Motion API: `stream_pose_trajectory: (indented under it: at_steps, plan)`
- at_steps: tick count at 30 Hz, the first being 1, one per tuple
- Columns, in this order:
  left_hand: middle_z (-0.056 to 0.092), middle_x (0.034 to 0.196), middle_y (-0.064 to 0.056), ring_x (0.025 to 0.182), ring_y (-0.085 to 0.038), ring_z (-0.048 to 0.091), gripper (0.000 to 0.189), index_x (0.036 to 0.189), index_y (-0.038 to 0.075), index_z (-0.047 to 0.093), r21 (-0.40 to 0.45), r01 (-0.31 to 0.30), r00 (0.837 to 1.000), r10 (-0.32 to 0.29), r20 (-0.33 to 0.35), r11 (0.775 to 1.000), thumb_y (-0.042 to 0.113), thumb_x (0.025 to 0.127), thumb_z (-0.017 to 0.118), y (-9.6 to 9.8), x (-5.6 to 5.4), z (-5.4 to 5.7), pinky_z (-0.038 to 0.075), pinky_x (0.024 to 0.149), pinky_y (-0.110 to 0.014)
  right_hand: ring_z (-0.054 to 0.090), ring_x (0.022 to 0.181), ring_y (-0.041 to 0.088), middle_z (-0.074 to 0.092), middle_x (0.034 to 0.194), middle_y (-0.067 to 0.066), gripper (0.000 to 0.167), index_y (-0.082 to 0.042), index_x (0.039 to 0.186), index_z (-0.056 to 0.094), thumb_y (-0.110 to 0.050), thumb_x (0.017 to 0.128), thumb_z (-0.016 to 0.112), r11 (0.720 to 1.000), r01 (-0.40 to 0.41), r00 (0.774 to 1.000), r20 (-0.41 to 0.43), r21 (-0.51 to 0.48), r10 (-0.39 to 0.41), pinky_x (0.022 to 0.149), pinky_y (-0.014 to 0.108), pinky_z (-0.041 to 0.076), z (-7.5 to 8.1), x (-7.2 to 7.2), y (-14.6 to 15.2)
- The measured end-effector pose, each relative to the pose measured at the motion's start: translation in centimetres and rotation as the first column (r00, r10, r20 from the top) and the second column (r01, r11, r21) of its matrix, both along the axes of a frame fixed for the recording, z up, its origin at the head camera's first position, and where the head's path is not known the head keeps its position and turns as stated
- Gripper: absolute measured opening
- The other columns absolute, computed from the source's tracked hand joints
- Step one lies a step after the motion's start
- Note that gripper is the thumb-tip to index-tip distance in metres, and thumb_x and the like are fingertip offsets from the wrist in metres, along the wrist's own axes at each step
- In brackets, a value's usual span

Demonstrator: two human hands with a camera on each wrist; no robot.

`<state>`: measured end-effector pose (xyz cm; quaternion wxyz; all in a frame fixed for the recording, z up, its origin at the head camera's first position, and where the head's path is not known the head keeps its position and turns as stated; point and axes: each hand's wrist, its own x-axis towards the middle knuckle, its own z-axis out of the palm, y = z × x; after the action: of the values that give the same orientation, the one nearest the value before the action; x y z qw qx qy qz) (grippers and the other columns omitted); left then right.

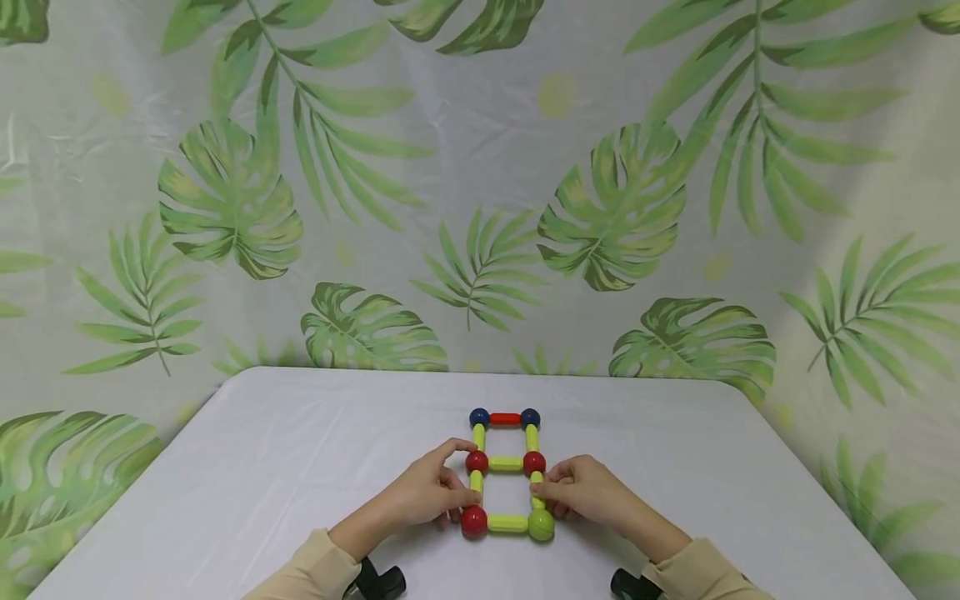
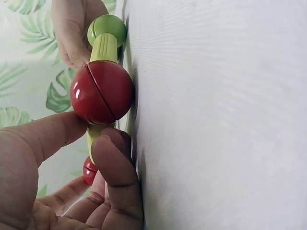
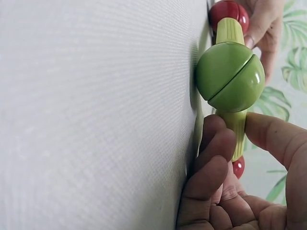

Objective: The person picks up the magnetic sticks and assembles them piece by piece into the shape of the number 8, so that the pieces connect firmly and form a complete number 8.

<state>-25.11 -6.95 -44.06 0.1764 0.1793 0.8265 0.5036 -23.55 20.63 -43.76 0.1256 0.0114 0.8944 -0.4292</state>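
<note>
A ladder-shaped frame of balls and short rods lies on the table. Its far end has two blue balls (image 1: 479,418) joined by a red rod (image 1: 505,419). Two red balls (image 1: 534,463) with a yellow-green rod (image 1: 506,463) between them form the middle. At the near end, a red ball (image 2: 101,92) and a green ball (image 3: 230,76) join through another yellow-green rod (image 1: 507,523). My left hand (image 1: 427,490) pinches the left near side rod (image 2: 96,139), its index finger reaching the middle red ball. My right hand (image 1: 588,490) pinches the right near side rod (image 3: 236,134).
The frame lies on a white-covered table (image 1: 300,442). Behind it hangs a leaf-patterned cloth (image 1: 480,167). Dark wrist-camera mounts (image 1: 382,582) show below both forearms at the near edge.
</note>
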Motion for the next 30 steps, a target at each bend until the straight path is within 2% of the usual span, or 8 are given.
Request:
stream_pose_trajectory:
  at_steps: [10, 19, 30]
  plan:
    - [0.071, 0.08, -0.001, 0.057, -0.013, 0.058, 0.067, 0.151, 0.018, 0.049, -0.007, -0.001, 1.0, 0.001, 0.005, 1.0, 0.021, 0.094, 0.084, 0.08, 0.35, 0.29, 0.051, 0.055, -0.027, 0.061, 0.067, 0.013, 0.07, 0.07, -0.001, 0.027, -0.009, 0.091, 0.071, -0.034, 0.096, 0.081, 1.0, 0.006, 1.0, 0.003, -0.001, -0.006, 0.063, 0.027, 0.052, -0.3, 0.03, 0.02]
    - [0.072, 0.083, -0.002, 0.059, -0.015, 0.058, 0.068, 0.151, 0.018, 0.048, -0.017, -0.007, 1.0, 0.007, -0.004, 1.0, 0.022, 0.094, 0.084, -0.22, 0.25, 0.19, 0.051, 0.058, -0.03, 0.06, 0.066, 0.014, 0.069, 0.069, 0.0, 0.028, -0.009, 0.091, 0.069, -0.034, 0.097, 0.08, 0.999, -0.031, 0.999, 0.012, -0.006, 0.032, 0.063, 0.027, 0.052, -0.02, 0.08, -0.12]
    - [0.071, 0.083, -0.001, 0.061, -0.015, 0.057, 0.068, 0.151, 0.021, 0.049, -0.046, 0.004, 1.0, -0.004, -0.008, 0.999, 0.023, 0.094, 0.084, -0.27, 0.16, 0.13, 0.048, 0.058, -0.029, 0.06, 0.064, 0.014, 0.068, 0.069, 0.0, 0.027, -0.009, 0.09, 0.069, -0.033, 0.097, 0.081, 0.998, -0.045, 0.999, 0.014, 0.042, 0.044, 0.061, 0.027, 0.052, 0.36, 0.32, -0.29]
